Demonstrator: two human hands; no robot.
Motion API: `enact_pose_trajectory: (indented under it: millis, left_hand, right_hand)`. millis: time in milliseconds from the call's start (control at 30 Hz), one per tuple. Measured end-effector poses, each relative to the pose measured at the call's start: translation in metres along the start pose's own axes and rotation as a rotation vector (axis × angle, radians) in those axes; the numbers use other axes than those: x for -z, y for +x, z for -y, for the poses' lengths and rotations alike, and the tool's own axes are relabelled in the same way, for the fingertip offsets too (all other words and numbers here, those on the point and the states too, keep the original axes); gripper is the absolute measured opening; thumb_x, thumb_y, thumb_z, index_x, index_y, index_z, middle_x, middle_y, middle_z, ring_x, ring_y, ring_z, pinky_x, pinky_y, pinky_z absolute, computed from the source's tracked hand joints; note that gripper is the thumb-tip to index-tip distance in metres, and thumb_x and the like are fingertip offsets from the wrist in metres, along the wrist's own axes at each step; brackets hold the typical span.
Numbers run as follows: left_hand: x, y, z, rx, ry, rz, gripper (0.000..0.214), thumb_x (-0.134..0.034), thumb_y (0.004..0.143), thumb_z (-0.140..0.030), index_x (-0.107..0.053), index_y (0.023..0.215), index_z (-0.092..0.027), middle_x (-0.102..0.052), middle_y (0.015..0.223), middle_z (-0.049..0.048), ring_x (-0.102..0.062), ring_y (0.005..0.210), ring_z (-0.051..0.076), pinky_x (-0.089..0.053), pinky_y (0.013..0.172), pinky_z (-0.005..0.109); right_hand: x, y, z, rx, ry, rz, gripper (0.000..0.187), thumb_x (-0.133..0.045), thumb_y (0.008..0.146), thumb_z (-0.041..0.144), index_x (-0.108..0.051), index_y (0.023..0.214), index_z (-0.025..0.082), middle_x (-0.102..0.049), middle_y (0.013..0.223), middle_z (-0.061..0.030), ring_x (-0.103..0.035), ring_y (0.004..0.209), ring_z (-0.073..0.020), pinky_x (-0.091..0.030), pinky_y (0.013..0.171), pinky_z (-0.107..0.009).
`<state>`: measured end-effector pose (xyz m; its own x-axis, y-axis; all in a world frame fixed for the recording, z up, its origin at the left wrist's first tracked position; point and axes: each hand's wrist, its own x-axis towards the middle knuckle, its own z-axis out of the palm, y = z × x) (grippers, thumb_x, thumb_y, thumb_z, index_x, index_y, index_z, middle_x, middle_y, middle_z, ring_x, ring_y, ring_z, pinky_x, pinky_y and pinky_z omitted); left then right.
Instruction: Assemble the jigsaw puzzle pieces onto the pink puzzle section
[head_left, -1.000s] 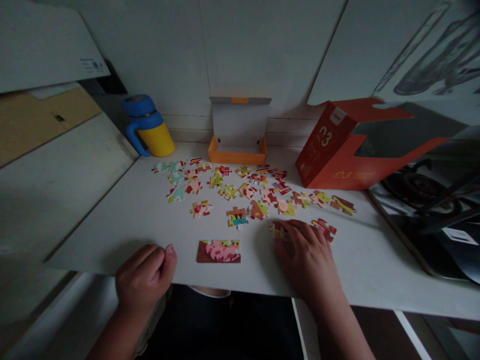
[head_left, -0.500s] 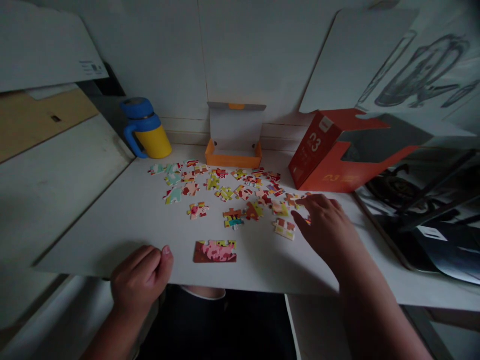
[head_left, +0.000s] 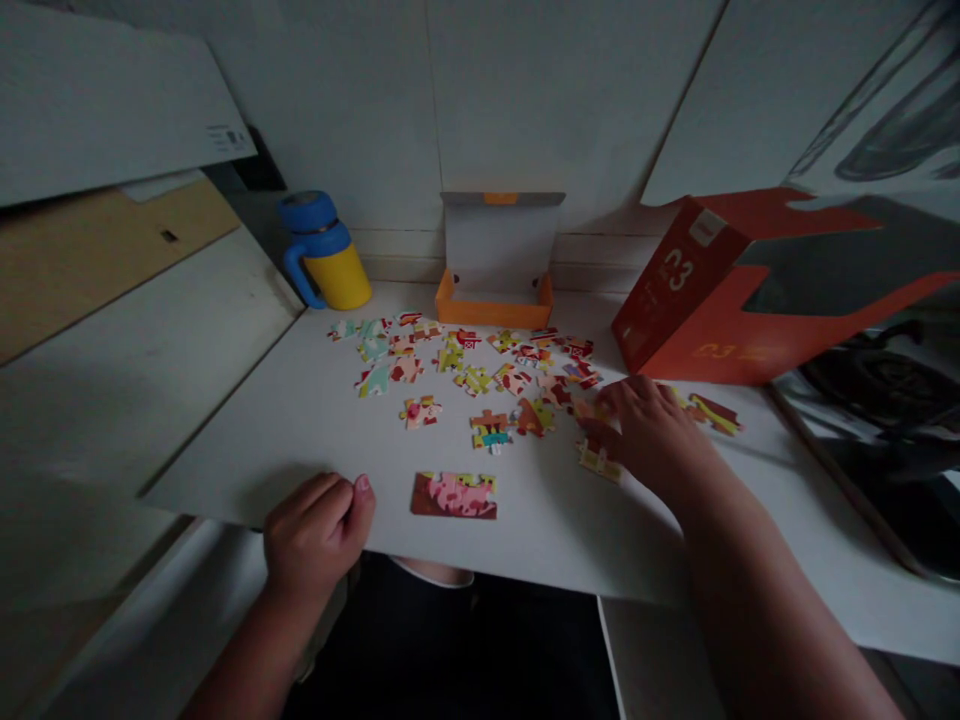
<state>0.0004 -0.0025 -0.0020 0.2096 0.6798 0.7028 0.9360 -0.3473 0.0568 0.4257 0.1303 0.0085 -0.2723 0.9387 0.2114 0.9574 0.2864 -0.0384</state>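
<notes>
Several colourful puzzle pieces (head_left: 465, 378) lie scattered across the white table (head_left: 315, 420). A small joined block of pieces (head_left: 454, 495) sits near the front edge. My right hand (head_left: 651, 432) rests palm down on pieces at the right of the scatter, fingers bent over them; a joined piece (head_left: 598, 460) pokes out beneath it. My left hand (head_left: 315, 532) is curled in a loose fist on the table's front edge, left of the joined block, with nothing visible in it.
An open orange tray box (head_left: 495, 300) stands at the back. A large red-orange puzzle box (head_left: 720, 300) lies on its side at the right. A yellow mug with a blue lid (head_left: 326, 255) stands back left. A dark stove top (head_left: 885, 400) borders the right.
My right hand left the piece near the front edge and moved up and right onto the pieces by the red box. The left hand stayed put.
</notes>
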Motion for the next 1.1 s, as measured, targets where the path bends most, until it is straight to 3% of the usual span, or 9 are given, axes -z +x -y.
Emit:
enact_pose_trajectory:
  millis: [133, 400, 700, 933, 1100]
  left_hand:
    - [0.001, 0.002, -0.001, -0.005, -0.008, 0.015, 0.044, -0.069, 0.096, -0.01, -0.042, 0.064, -0.023, -0.045, 0.06, -0.003, -0.046, 0.057, 0.015, -0.036, 0.06, 0.036]
    - [0.0, 0.003, -0.001, -0.009, 0.002, 0.007, 0.044, -0.069, 0.096, -0.011, -0.041, 0.064, -0.023, -0.045, 0.061, -0.0032, -0.045, 0.057, 0.015, -0.035, 0.06, 0.036]
    - [-0.001, 0.002, 0.001, -0.023, 0.012, 0.017, 0.045, -0.069, 0.098, -0.011, -0.041, 0.066, -0.024, -0.043, 0.062, -0.0032, -0.044, 0.059, 0.015, -0.035, 0.061, 0.037]
    - [0.0, 0.003, 0.0, -0.024, 0.004, 0.011, 0.045, -0.069, 0.097, -0.012, -0.04, 0.066, -0.024, -0.043, 0.062, -0.0034, -0.044, 0.059, 0.015, -0.035, 0.061, 0.037]
    - [-0.001, 0.0, 0.002, -0.011, 0.003, 0.014, 0.045, -0.07, 0.097, -0.012, -0.04, 0.066, -0.023, -0.043, 0.063, -0.0034, -0.044, 0.059, 0.015, -0.035, 0.061, 0.037]
  right_hand:
    - [-0.003, 0.0, -0.002, -0.049, 0.062, -0.013, 0.041, -0.064, 0.101, 0.052, -0.071, 0.129, 0.022, -0.065, 0.133, -0.0177, -0.059, 0.125, -0.0407, -0.05, 0.1, -0.054]
    - [-0.001, 0.005, -0.002, -0.146, 0.073, 0.04, 0.046, -0.076, 0.089, 0.065, -0.074, 0.102, 0.02, -0.064, 0.126, -0.0176, -0.06, 0.115, -0.0388, -0.05, 0.097, -0.051]
    - [-0.015, 0.002, -0.008, -0.132, 0.115, -0.048, 0.045, -0.08, 0.085, 0.063, -0.072, 0.092, 0.02, -0.064, 0.117, -0.018, -0.06, 0.109, -0.0365, -0.049, 0.1, -0.048]
    - [-0.007, 0.004, -0.002, -0.13, 0.214, -0.057, 0.048, -0.08, 0.088, 0.057, -0.076, 0.114, 0.018, -0.067, 0.121, -0.0179, -0.062, 0.115, -0.0382, -0.049, 0.105, -0.051]
    - [-0.002, 0.006, -0.001, -0.132, 0.284, -0.044, 0.046, -0.08, 0.085, 0.058, -0.075, 0.107, 0.018, -0.067, 0.118, -0.0169, -0.064, 0.112, -0.0353, -0.05, 0.102, -0.048]
